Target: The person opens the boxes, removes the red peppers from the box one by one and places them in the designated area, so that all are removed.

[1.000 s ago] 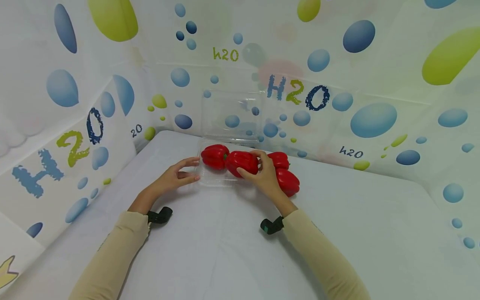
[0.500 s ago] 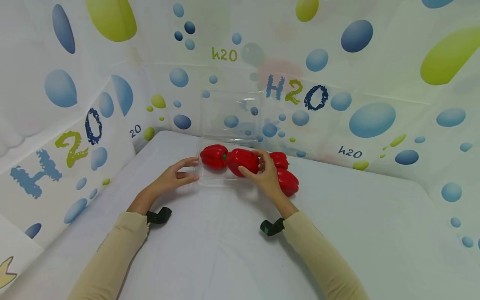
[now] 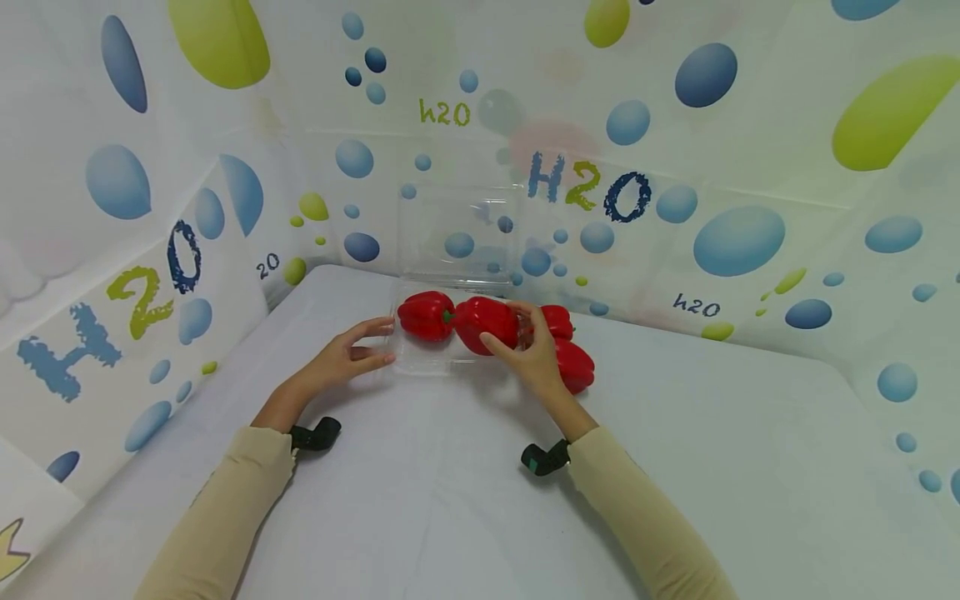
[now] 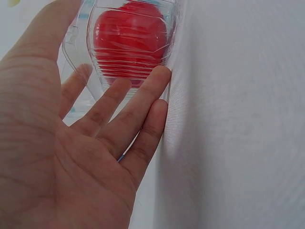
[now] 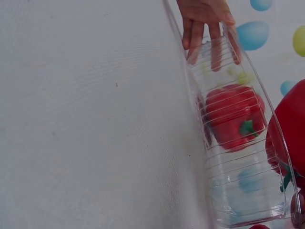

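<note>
open lane from the front, both ends blocked

a wide lane over the table (image 3: 427, 492) is left between the sleeves, right up to the front of the clear box (image 3: 429, 367). the box's left end is blocked by the left hand (image 3: 339, 358), its right end by the right hand (image 3: 536, 352), with a rear pepper (image 3: 557, 318) and a front pepper (image 3: 574, 368) beside it. the back is closed off by the raised lid (image 3: 457, 221). inside, the left part is taken up by a boxed pepper (image 3: 425, 316); the right part is covered from above by the held pepper (image 3: 483, 323).
</note>
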